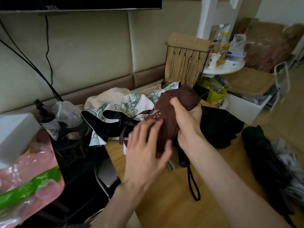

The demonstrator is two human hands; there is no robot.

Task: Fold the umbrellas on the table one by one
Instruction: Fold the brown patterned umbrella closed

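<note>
Head view, bench (164,208): wooden top nearest the camera, with both forearms reaching over it.
Strap loop (195,188): black, lying on the bench and running up to a black handle (183,159).
Left hand (146,145): laid on the lower part of the brown umbrella (167,117); fingers nearly straight and blurred, thumb resting on the cloth, not curled round it.
Brown umbrella: collapsed and held tilted above the bench between both hands; a pale printed patch shows on its cloth, and a loose brown tie hangs toward the left.
Right hand (189,119): grips the upper end of the brown umbrella, thumb over the top and fingers wrapped behind.
Black umbrella (220,125): bunched on the bench just behind the Right hand.
Second black umbrella (263,162): loosely gathered at the right edge.
Flowered umbrella (125,106): white with green print and a black inside, crumpled behind the hands.
Wire rack (185,63): farther back, with cords hanging from its hooks.
</note>
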